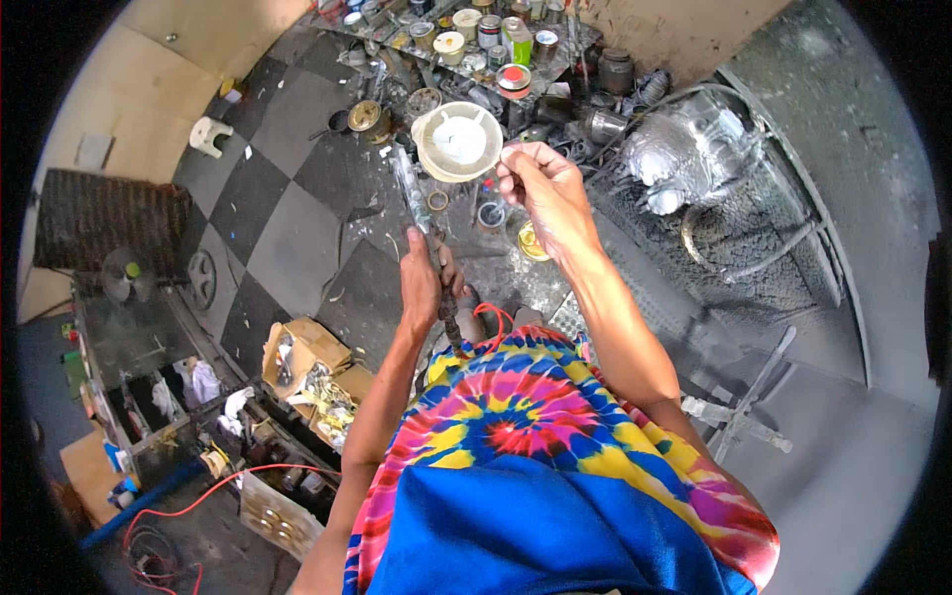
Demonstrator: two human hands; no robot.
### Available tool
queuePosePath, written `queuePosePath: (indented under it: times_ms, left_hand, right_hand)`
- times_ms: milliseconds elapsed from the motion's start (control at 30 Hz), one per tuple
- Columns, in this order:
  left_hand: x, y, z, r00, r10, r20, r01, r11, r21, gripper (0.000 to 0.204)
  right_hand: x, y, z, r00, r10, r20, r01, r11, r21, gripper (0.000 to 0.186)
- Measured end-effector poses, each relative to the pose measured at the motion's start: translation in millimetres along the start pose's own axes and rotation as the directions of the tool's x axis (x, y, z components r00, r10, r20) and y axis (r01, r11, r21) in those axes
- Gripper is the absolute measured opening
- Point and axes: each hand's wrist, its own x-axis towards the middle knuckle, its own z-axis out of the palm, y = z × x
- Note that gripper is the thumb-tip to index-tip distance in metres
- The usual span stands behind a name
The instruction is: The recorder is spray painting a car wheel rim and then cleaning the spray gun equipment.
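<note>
My left hand [428, 268] is closed around a long, paint-stained metallic tool [409, 183], which may be a spray gun, held below and left of my right hand. My right hand [540, 198] pinches the edge of a pale round strainer or cup [432, 144] with white material in its middle. Below the strainer stand a small cup of grey material [490, 215] and a yellow-rimmed can [532, 244]. A red hose [493, 309] runs near my left hand and my feet.
A cluttered table [397, 35] holds several paint cans. A silver-coated bundle [684, 149] sits at the right by a grey panel [873, 149]. Cardboard boxes [307, 342] and a cluttered trolley [134, 327] are at lower left. A white stool [208, 134] stands on the checkered floor [297, 223].
</note>
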Motion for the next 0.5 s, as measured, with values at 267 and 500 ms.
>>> queuePosePath:
  times_ms: [267,500]
  left_hand:
    - [-24,-15,33,0.998,-0.055,0.021,0.055,0.998,-0.004,0.070]
    - [-22,-32,47,0.998,-0.042,0.038,0.037,0.992,0.124,0.065]
  right_hand:
    - [-15,-40,-37,0.986,-0.153,-0.065,0.153,0.988,-0.008,0.012]
    - [-14,-76,-50,0.932,-0.333,0.143,0.361,0.891,-0.276,0.001]
